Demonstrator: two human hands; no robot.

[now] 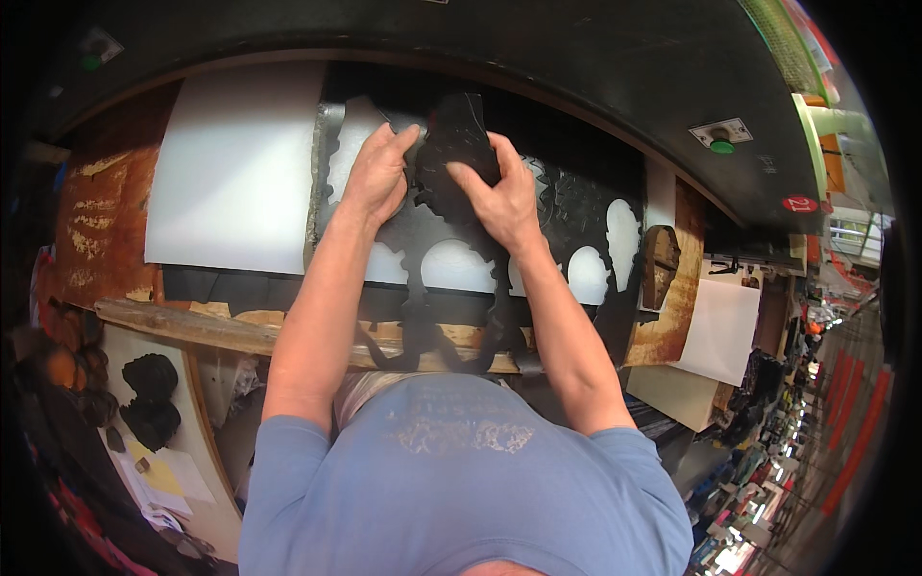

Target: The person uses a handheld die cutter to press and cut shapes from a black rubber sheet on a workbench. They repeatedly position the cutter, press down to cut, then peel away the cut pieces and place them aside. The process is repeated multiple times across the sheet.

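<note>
Two white boards [235,163] flank the black sheet [461,240] under both hands.

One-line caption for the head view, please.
Both hands, left hand and right hand, grip a black cut-out piece above a perforated black sheet on a white board.

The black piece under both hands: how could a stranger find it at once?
Start at the white board on the bench. Right of it lies a black sheet with cut-out holes. The black piece lies on its upper part, under both hands; it alone is solid, without holes.
</note>
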